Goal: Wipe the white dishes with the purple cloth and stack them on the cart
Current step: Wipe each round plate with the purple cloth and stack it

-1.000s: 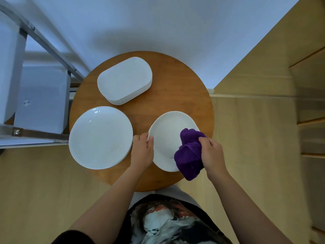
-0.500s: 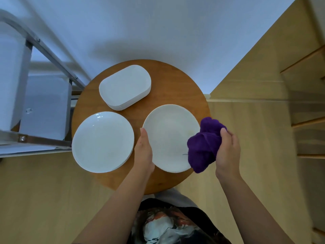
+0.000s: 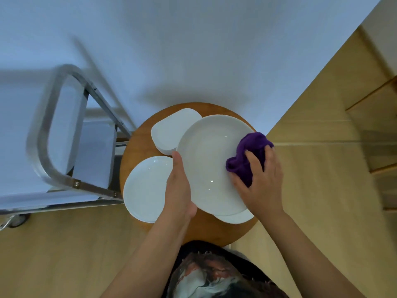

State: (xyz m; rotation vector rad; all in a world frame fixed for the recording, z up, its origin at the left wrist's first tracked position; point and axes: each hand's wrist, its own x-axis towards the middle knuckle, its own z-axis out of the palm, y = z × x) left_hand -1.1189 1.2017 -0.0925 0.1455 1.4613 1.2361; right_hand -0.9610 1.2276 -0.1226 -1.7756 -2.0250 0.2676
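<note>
Head view: two hands, the left (image 3: 179, 190) gripping one lifted round white plate (image 3: 209, 162) at centre, the right (image 3: 261, 181) pressing one purple cloth (image 3: 247, 155) on it; two plate stacks below, one rounded-rectangular dish stack (image 3: 169, 134), round wooden bench (image 3: 214, 231), metal cart (image 3: 64, 125) left, pale wood floor.

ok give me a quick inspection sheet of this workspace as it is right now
surface: round wooden table, dishes on it
job's things: raised round plate held tilted above another plate; purple cloth on its right rim; round plate stack at left; rounded rectangular dishes behind; cart left of the table, no dishes seen on it
clutter: nothing seen
grippers: left hand holds the raised plate's left edge; right hand presses the cloth, fingers curled into it
cables: nothing seen
surroundings: white wall, wood floor, wooden shelving at right
</note>
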